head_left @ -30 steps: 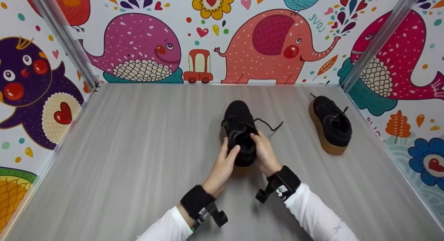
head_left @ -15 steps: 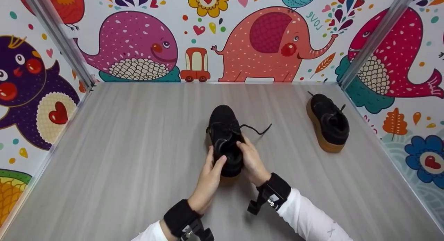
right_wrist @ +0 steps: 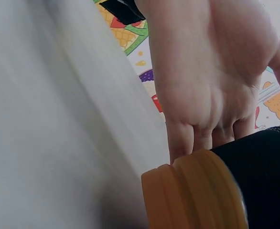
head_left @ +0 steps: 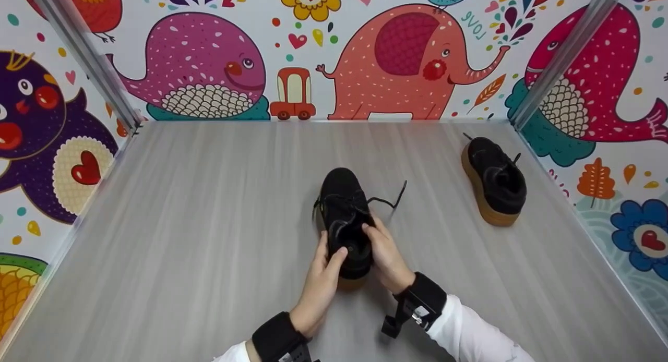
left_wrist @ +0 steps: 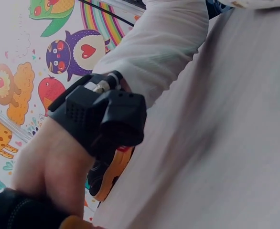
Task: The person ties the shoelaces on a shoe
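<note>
A black low-cut shoe with a tan sole is held between both hands, its toe pointing away from me. My left hand grips the left side of the heel, thumb over the collar. On the opposite side, my right hand has its thumb at the collar and its other fingers along the outside. A loose black lace sticks out to the right of the shoe. In the right wrist view, fingers of a hand pass behind the tan heel.
A matching black shoe stands at the back right beside the side wall. Cartoon-printed walls enclose the grey wood-grain surface at the back and both sides. Black camera bands circle both wrists.
Both hands have drawn the held shoe nearer to me and slightly left, still gripping its heel end. The lace has swung to point upward in the head view. The other shoe stays in place.
</note>
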The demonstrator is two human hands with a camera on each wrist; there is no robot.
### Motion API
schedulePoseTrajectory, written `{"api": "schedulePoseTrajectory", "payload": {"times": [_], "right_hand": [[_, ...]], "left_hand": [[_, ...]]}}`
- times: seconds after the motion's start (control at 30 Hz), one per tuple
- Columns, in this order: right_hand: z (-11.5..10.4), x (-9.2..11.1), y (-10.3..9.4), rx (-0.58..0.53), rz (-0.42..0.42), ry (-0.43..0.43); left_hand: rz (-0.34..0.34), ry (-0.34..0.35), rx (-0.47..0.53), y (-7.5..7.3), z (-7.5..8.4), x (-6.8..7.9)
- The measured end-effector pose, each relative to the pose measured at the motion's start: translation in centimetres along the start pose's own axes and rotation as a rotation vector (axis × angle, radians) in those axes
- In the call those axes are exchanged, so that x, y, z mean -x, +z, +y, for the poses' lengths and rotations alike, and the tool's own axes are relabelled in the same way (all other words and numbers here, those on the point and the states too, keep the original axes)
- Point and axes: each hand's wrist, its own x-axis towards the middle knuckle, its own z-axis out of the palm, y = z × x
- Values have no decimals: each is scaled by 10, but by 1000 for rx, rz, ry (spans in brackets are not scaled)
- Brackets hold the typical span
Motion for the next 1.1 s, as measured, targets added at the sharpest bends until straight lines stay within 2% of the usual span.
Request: {"api": "schedulePoseTrajectory", "payload": {"times": [0.23,0.6,0.9,1.1], "right_hand": [[5,7,-6,25,0,9],[10,10,-6,9,-17,23],[12,8,-7,19,-11,21],[11,7,-14,163,-28,32]], "left_hand": [[-21,-51,31,4,-8,4],[-28,-100,45,1,-12,6],[-31,-60,24,1,-17,3],[-32,-41,13,-1,-18,2]]}}
